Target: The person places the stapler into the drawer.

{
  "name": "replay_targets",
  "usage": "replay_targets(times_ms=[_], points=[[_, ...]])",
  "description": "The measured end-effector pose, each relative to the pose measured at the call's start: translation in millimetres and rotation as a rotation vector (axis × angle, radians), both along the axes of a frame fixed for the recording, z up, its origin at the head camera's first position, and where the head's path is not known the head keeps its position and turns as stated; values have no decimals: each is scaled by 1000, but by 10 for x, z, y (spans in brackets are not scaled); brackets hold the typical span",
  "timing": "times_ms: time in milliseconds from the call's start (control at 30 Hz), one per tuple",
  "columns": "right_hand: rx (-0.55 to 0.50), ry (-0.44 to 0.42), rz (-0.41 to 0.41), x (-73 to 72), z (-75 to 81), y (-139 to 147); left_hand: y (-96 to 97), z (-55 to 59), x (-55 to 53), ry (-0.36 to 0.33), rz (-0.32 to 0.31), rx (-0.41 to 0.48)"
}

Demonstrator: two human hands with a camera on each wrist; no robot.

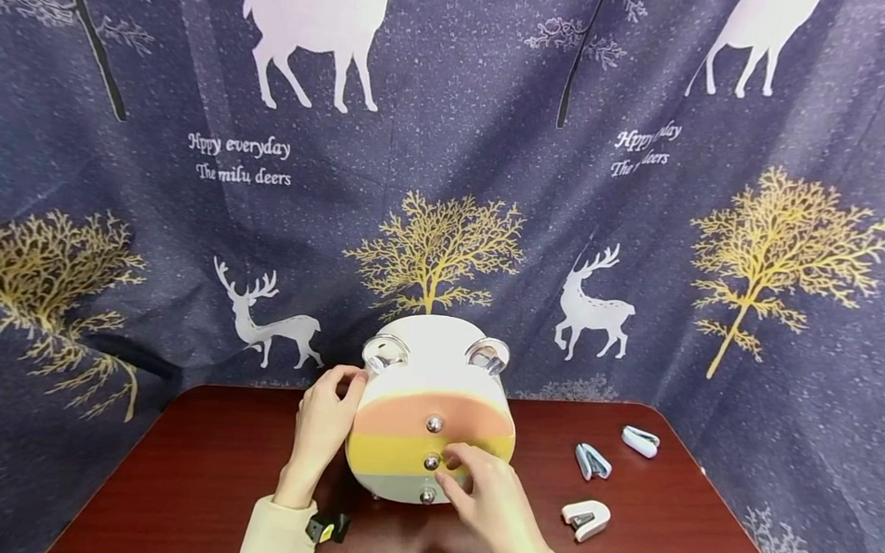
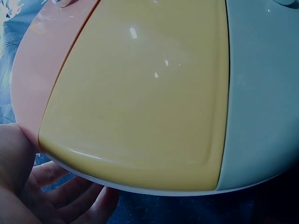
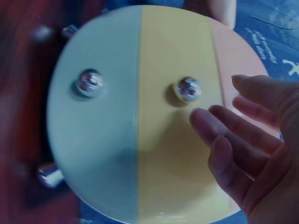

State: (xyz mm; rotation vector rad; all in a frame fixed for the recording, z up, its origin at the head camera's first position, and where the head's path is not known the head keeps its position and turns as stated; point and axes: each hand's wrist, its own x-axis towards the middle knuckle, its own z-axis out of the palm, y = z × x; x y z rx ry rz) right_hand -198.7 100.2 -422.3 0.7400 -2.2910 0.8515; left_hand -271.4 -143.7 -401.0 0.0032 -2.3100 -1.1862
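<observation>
A small rounded drawer box (image 1: 426,367) stands on the table, white on top with two shiny eye-like rings. Its front has a pink drawer (image 1: 398,414), a yellow drawer (image 1: 381,454) and a pale green drawer (image 1: 394,484), each with a silver knob; all look closed. My left hand (image 1: 326,421) rests against the box's left side, thumb by the front edge and fingers behind it in the left wrist view. Before the yellow drawer's knob (image 3: 189,89), my right hand (image 3: 261,144) hovers with loosely bent fingers, apart from the knob and holding nothing.
Right of the box lie two light blue mini staplers (image 1: 593,462) (image 1: 640,441) and a white mini stapler (image 1: 586,519). A dark patterned cloth (image 1: 449,160) hangs behind the reddish-brown table (image 1: 223,449). Short silver feet (image 3: 50,175) lift the box.
</observation>
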Motion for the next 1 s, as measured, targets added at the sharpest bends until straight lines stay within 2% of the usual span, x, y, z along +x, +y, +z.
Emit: replay_targets(times_ms=[167,433,600,833,1000], points=[[-39,6,-21,-39,-86,-78,-3,-3,-2,0,3,0],[-155,-45,-24,-95,-207,-173,-7,-7,-5,7,-6,7],[-203,-12,-69,-114,-276,-243,-7,-3,-6,14,-4,11],[-241,-15,-146,-113,-341,-353,-8,-9,-10,14,-4,3],[-268,28,-189,-114,-377,-408,-9,-15,-13,6,-5,6]])
